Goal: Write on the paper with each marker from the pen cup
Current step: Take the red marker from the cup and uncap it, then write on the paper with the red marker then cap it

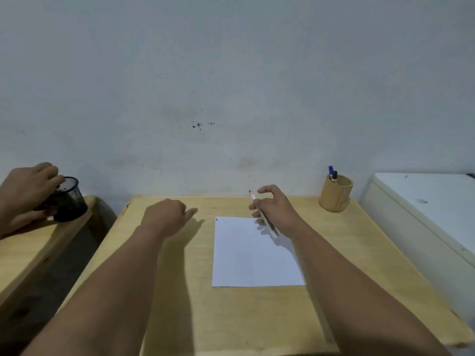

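Note:
A white sheet of paper (254, 255) lies on the wooden table (180, 291), with a tiny dark mark at its top left corner. My right hand (276, 209) hovers over the sheet's top right corner, holding a marker (264, 218) whose red tip points up and away. My left hand (167, 214) rests left of the paper in a loose fist, holding nothing. A wooden pen cup (335, 192) stands at the table's far right corner, with a blue-capped marker (331, 170) and a black-capped one (334, 177) sticking out.
On a second wooden table (25, 253) to the left, another person's hands (25, 191) hold a black mesh cup (69, 199). A white cabinet (424, 206) stands at the right. A dark gap separates the two tables. A pale wall rises behind.

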`<state>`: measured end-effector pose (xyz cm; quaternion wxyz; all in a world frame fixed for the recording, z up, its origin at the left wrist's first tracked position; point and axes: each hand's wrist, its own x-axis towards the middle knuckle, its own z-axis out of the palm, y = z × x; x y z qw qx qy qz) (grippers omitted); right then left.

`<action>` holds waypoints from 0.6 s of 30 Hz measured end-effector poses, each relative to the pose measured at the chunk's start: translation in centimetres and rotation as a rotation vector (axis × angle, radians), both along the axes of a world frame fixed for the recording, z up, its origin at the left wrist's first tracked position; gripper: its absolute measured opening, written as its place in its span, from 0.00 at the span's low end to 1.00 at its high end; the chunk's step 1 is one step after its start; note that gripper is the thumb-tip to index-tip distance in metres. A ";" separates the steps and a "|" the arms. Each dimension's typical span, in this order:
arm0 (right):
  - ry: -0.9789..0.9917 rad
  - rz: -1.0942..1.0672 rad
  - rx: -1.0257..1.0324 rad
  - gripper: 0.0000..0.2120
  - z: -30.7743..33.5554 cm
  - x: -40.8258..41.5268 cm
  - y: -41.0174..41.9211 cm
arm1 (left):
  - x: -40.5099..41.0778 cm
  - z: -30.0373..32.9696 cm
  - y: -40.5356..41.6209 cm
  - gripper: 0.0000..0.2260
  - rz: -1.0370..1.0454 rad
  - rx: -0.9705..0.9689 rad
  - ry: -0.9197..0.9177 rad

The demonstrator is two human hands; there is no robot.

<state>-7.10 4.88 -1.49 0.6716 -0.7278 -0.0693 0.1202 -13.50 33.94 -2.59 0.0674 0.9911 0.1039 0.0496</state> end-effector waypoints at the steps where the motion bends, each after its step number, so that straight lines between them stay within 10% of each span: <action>1: 0.033 -0.007 0.063 0.06 0.1 0.4 0.4 | 0.4 -0.8 -0.5 0.25 -0.010 0.088 0.021; 8: 0.268 -0.022 0.454 0.16 1.0 2.1 1.0 | 1.4 -2.4 -0.6 0.18 -0.042 0.233 0.087; 18: 0.181 0.019 0.365 0.09 1.6 -0.1 1.9 | -1.8 -2.2 -1.2 0.32 0.001 0.044 -0.173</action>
